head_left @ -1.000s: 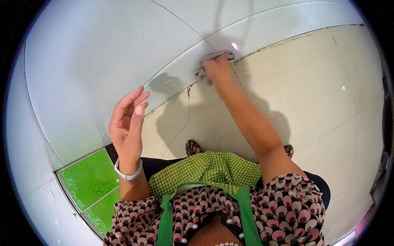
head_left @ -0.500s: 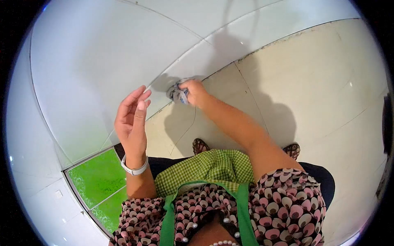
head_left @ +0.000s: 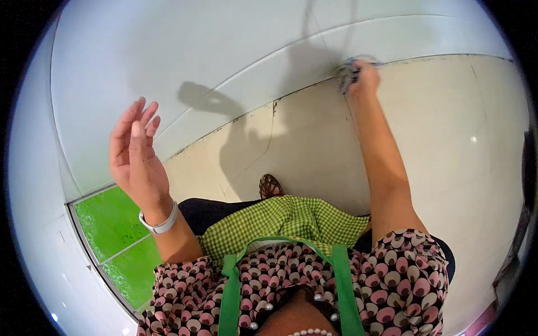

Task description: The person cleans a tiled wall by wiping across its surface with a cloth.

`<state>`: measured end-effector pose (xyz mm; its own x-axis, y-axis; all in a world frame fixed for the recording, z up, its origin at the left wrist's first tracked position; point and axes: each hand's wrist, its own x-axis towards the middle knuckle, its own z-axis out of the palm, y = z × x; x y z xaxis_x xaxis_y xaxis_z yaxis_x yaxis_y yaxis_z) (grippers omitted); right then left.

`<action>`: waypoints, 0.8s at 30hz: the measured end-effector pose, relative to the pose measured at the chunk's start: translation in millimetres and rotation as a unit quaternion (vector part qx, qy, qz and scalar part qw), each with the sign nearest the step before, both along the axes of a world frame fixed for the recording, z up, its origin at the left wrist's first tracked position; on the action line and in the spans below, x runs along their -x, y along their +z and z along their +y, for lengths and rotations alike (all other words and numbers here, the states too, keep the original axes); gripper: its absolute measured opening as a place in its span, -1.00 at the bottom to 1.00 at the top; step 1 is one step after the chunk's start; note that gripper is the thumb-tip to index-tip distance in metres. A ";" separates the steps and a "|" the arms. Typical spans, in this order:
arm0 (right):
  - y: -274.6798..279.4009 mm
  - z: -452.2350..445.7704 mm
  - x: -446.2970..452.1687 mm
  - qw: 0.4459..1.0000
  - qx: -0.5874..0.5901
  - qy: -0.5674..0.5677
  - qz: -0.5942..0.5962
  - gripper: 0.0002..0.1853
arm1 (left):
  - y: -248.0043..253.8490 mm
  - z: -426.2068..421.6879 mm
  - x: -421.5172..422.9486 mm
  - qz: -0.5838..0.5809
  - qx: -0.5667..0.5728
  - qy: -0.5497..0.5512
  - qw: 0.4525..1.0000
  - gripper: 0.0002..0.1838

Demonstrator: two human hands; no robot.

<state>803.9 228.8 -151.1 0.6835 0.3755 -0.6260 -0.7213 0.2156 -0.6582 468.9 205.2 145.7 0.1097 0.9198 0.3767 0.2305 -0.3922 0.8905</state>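
My right hand point(head_left: 366, 79) grips a crumpled grey-blue cloth point(head_left: 346, 78), pressed against the low tiled border where the pale wall point(head_left: 269, 75) meets the cream floor point(head_left: 314, 134). Motion blurs both the cloth and the fingers. Raised in the air on the left is my left hand point(head_left: 137, 148), its fingers spread and slightly curled with nothing in them. A white band circles that wrist. Whether the left fingertips touch the wall I cannot tell; they look apart from it.
Green glossy tiles point(head_left: 109, 221) with a metal edge lie at the lower left. A sandalled foot point(head_left: 270, 186) stands on the floor below a green checked apron point(head_left: 280, 221). Something dark point(head_left: 518, 235) runs along the far right edge.
My right hand has swept the cloth to the right and farther away along the wall's base. My left hand has shifted left, its fingers a little more spread.
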 end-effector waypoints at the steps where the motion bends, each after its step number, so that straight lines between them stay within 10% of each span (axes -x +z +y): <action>1: 8.5 -2.3 -9.7 0.999 -0.007 -0.034 0.007 -0.87 | 0.7 0.7 0.5 -0.012 -0.014 0.012 1.000 -0.70; 4: 29.2 -28.9 17.9 0.974 -0.217 -0.022 0.064 -0.72 | 0.3 6.3 8.6 -0.036 -0.034 0.023 0.998 -0.73; 6: 12.7 -50.7 59.2 0.943 -0.254 0.185 0.114 -0.65 | 1.9 10.3 15.1 -0.046 -0.043 0.033 0.997 -0.74; 7: -12.9 -53.6 79.2 0.934 -0.099 0.288 0.185 -0.65 | 3.2 12.2 17.1 -0.055 -0.050 0.034 0.997 -0.74; 9: -18.9 -74.2 124.3 0.747 -0.009 0.664 -0.031 -0.59 | 4.4 11.4 20.5 -0.064 -0.058 0.042 0.995 -0.75; 10: -18.5 -76.2 141.1 0.551 0.002 0.801 -0.234 -0.56 | 3.9 9.6 21.1 -0.065 -0.058 0.044 0.995 -0.75; 13: 9.6 -75.8 164.4 0.651 -0.065 0.752 0.077 -0.56 | 1.9 9.2 22.2 -0.061 -0.050 0.048 0.996 -0.75; 15: 7.4 -58.8 165.9 0.659 -0.033 0.751 -0.021 -0.57 | -1.2 10.4 22.8 -0.062 -0.051 0.045 0.996 -0.73; 17: -1.5 -51.6 149.4 0.415 0.049 0.655 -0.630 -0.59 | -4.6 9.4 24.9 -0.065 -0.044 0.043 0.996 -0.74; 18: -10.1 -47.4 135.0 0.413 0.049 0.654 -0.632 -0.59 | -4.8 7.4 26.1 -0.067 -0.046 0.044 0.996 -0.74; 19: -13.0 -43.5 118.9 0.552 0.023 0.675 -0.489 -0.61 | -4.3 4.1 27.4 -0.066 -0.040 0.042 0.996 -0.75; 24: 29.3 -31.7 111.3 0.813 0.117 0.567 -0.067 -0.65 | 5.4 -0.4 27.1 -0.069 -0.036 0.025 0.997 -0.76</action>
<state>692.5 197.1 -121.8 0.0489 0.6928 -0.7195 -0.2883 -0.6799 -0.6742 441.8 204.9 151.1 0.0069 0.8931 0.4498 0.1280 -0.4469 0.8854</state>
